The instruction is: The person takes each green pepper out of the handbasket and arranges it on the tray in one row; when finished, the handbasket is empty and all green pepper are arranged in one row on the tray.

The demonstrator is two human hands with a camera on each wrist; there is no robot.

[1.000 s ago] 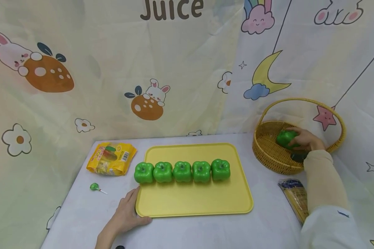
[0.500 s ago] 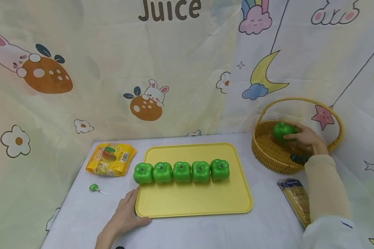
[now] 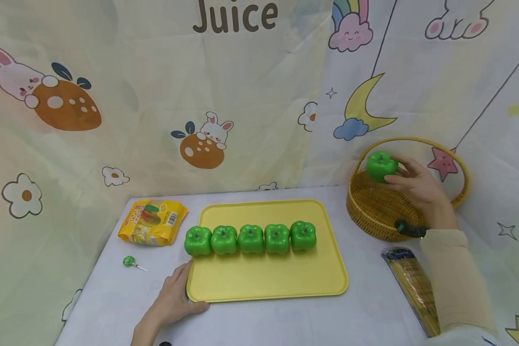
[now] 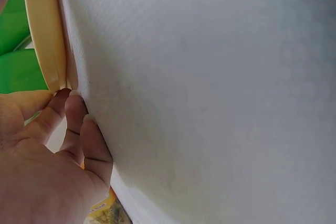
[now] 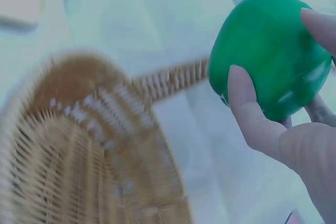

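Above the wicker basket (image 3: 358,211), my right hand (image 3: 421,187) grips a green bell pepper (image 3: 380,166) between thumb and fingers. The right wrist view shows the same bell pepper (image 5: 265,51) off to the side of the basket (image 5: 152,166), its glossy skin toward the camera. My left hand (image 3: 169,299) holds the near left corner of the yellow tray (image 3: 268,283), thumb along the front edge and fingers at the left side. Close up, those fingertips touch the tray's rim (image 4: 47,30). Several green bell peppers (image 3: 252,239) stand in a row across the tray, the leftmost overlapping its left edge.
A yellow snack bag (image 3: 153,222) and a green lollipop (image 3: 129,261) lie left of the tray. On the right, a pack of what looks like dry pasta (image 3: 411,288) lies beside my right forearm. The basket's handle (image 3: 415,139) arches over it, and a printed cloth hangs behind.
My right hand has lifted the bell pepper from inside the basket, upward and slightly left, above the rim. The left hand and the row on the tray have stayed put.
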